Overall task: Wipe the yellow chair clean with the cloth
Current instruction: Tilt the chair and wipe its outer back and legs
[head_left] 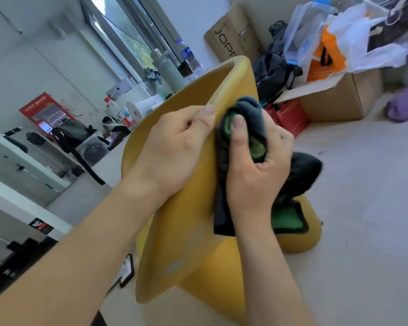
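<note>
The yellow chair (189,222) fills the middle of the view, its curved back rising toward the window. My left hand (172,147) grips the top edge of the chair back, thumb over the rim. My right hand (257,161) is closed around a bunched dark grey and green cloth (245,118), pressing it against the chair's edge right beside my left hand. Part of the cloth hangs down behind my right wrist onto the chair's lower yellow part (299,241).
An open cardboard box (335,97) stuffed with bags and clothes stands on the floor at the right, a red bag (290,118) in front of it. A cluttered white counter (137,107) with bottles runs under the window at the left. A phone (127,269) lies on the floor.
</note>
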Tool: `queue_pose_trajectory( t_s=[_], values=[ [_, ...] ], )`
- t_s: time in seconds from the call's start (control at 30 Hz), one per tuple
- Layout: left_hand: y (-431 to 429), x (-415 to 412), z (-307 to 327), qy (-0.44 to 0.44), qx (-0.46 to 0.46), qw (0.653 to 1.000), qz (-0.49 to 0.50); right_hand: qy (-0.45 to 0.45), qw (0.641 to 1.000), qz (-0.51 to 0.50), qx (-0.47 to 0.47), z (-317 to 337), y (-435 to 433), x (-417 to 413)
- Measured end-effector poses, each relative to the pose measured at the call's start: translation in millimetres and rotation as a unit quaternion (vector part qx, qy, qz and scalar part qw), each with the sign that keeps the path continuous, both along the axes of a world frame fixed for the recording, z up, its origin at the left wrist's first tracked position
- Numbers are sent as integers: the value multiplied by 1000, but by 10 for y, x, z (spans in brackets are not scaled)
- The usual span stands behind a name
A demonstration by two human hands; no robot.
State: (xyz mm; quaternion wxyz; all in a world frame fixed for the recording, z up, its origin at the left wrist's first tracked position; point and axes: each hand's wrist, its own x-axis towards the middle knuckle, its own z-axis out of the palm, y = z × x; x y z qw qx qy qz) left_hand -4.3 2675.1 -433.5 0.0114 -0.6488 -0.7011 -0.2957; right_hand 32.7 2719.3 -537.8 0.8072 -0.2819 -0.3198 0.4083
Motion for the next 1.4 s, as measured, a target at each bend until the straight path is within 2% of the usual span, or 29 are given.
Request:
queue_pose_trajectory(
  t_s=[0.07, 0.13, 0.17, 0.23, 0.33, 0.4, 0.47, 0.53, 0.57, 0.7, 0.87, 0.93, 1.03, 1.1, 1.13, 1.2, 1.23, 1.3, 1.33, 1.37, 1.4],
  values=[
    [-1, -17, -21, 3, -28, 1000, 6, 9, 991, 87, -96, -185, 496, -37],
    [-20, -4, -30, 11, -40, 999, 2, 21, 956, 222, -188, -352, 827, 24],
    [-19, -2, -30, 21, -36, 999, 2, 20, 946, 254, -199, -400, 848, 62],
    [1, -1, -20, 45, -17, 999, 4, -16, 965, 217, -148, -335, 544, 145],
    [21, -27, -21, 51, 4, 999, -8, -57, 996, 58, 31, 2, -109, 171],
    [4, -25, -17, 34, -5, 999, -5, -56, 998, 9, 41, 148, 72, 159],
    [-4, -11, -13, 23, -18, 1000, 0, -7, 994, 100, -46, 139, 654, 172],
    [-8, 41, -11, 21, -22, 1000, -5, 0, 961, 235, -149, -9, 1047, 195],
    [3, 60, -5, 25, -16, 1000, -3, -8, 947, 268, -177, -116, 1057, 163],
    [118, 158, -7, -18, -10, 1000, -2, -43, 942, 206, -261, -542, 604, -29],
    [336, 391, -4, -48, -11, 998, 26, 33, 907, 269, -323, -811, 347, -9],
    [440, 426, -4, -48, -4, 998, 31, 48, 922, 259, -284, -672, 255, 85],
    [623, 427, 12, -97, 13, 994, 41, -9, 990, 120, -77, -204, 132, 309],
    [705, 416, 17, -168, 20, 984, 48, -46, 998, 31, 27, 32, 99, 394],
    [678, 421, 24, -165, 13, 985, 47, -43, 998, 7, 35, 41, 129, 401],
    [591, 412, -20, -115, -26, 993, 25, 7, 998, 37, -43, -196, 336, 314],
    [519, 397, -70, -115, -52, 992, 9, 35, 988, 96, -114, -385, 431, 242],
    [363, 377, -155, -142, -70, 987, -28, 84, 937, 236, -245, -758, 419, 103],
    [332, 354, -160, -148, -59, 987, -38, 86, 922, 258, -275, -832, 348, 56],
    [364, 342, -143, -142, -44, 988, -36, 70, 929, 242, -271, -785, 294, 46],
    [416, 337, -135, -134, -31, 990, -30, 53, 950, 201, -232, -667, 230, 61]
  ],
)
